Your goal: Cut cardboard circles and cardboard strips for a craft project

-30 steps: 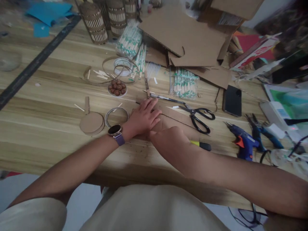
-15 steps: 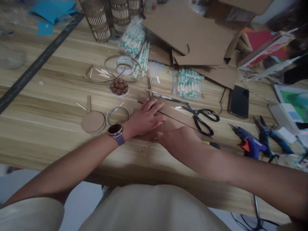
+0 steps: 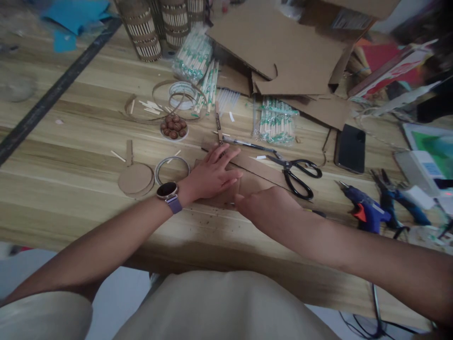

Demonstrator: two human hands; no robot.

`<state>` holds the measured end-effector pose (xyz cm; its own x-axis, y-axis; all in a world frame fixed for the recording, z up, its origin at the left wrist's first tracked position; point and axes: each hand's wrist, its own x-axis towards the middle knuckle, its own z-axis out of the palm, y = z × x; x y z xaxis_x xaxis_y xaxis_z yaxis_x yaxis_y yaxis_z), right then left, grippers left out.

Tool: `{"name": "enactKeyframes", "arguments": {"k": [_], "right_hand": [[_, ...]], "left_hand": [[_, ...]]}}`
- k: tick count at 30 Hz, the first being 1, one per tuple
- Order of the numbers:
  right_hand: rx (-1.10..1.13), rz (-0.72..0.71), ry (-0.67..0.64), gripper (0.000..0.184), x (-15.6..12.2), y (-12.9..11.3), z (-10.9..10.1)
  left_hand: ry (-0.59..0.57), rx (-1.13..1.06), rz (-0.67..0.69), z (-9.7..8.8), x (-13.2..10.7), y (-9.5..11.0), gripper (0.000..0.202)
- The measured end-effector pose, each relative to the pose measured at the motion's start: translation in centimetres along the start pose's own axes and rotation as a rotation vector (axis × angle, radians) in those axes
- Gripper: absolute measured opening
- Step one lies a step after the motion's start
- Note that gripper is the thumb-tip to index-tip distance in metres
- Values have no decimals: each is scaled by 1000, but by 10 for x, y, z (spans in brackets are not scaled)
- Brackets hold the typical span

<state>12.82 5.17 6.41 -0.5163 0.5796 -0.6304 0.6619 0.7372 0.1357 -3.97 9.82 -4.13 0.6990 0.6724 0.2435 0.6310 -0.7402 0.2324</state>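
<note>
Cardboard (image 3: 250, 181) on the worktop (image 3: 95, 125) was partly covered by the left hand (image 3: 214, 176), splayed flat and wide, the cardboard's long axis apparently slanting rightward and nearer, while its near edge was met by the right hand (image 3: 267, 203), curled tight, though whether anything was gripped could not be told.

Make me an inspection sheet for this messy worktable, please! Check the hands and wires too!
Surface: wooden table, with dark crumbs near the hands.
Things in use: brown cardboard, partly under the left hand.
Clutter: scissors, pen, brown balls, glue gun, pliers, phone.
Grips: left palm-down on the cardboard, fingers spread; right hand at its near edge, fingers mostly hidden, so I can't tell what it holds.
Cables: black cables at lower right.
Surroundings: slatted cylinders and cardboard sheets at the back.
Other people: nothing seen.
</note>
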Motion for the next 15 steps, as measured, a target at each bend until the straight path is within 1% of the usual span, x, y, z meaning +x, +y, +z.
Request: {"name": "enactKeyframes", "arguments": {"k": [2,7,11,15], "right_hand": [[-13,-3,-19,38,0,0,0],[-42,-26,26,36,0,2,4],[-44,-17,28,35,0,5,10],[-57,11,88,36,-4,8,18]], "left_hand": [[3,-2,-2,0,0,0,23],[19,10,13,2,-1,-1,24],[19,29,13,3,-1,-2,24],[20,31,9,3,-1,-1,25]]}}
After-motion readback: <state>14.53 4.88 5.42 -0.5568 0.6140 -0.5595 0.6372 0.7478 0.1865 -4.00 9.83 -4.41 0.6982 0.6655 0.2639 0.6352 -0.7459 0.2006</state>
